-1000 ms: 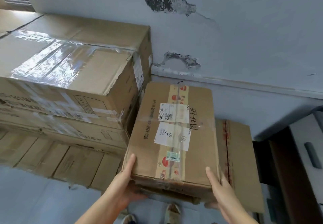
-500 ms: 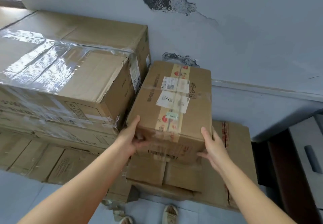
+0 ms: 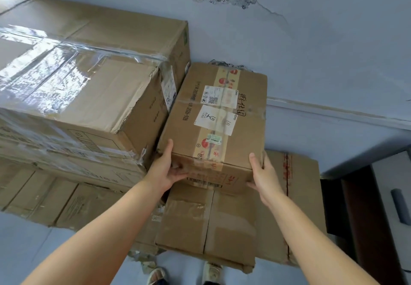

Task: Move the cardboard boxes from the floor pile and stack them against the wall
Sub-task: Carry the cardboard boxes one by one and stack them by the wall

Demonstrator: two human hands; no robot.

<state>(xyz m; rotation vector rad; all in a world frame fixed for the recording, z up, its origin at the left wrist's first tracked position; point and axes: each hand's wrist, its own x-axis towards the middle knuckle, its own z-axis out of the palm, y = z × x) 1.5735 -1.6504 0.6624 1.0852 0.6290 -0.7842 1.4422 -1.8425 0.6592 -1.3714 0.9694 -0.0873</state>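
**Labelled box held at near corners, on top of stack by wall**

Head view (only cam):

- Labelled box [image 3: 218,124] sits w/ far end against the wall [image 3: 322,51], left side just beside the big taped box [image 3: 89,80]. Its near end sticks out over the lower box [image 3: 209,222] underneath; can't tell if full weight is resting there or partly carried by the hands.
- Left hand [image 3: 165,169] grips the near-left corner: thumb lies up along the top edge, fingers wrap under/round the front face. Closed on the box.
- Right hand [image 3: 264,173] grips the near-right corner: thumb on the top edge, fingers curled round the right side, mostly hidden. Also closed on the box.
- Top of labelled box: printed tape strip down the middle w/ red marks, two white shipping labels, small green sticker, handwriting on the right side.
- Big taped box: shiny clear tape across top, torn cardboard flap at its near-right edge, white label on its right side. Stacked on more boxes [image 3: 55,198] below, down to floor level.
- Flat cardboard piece [image 3: 298,195] w/ red print stands right of the lower box, behind right hand.
- Wall: pale blue, dark patches of peeled paint at top and just behind the labelled box, raised strip running across.
- Dark cabinet [image 3: 367,218] at right edge.
- Two slippered feet [image 3: 155,277] at bottom, on pale floor.
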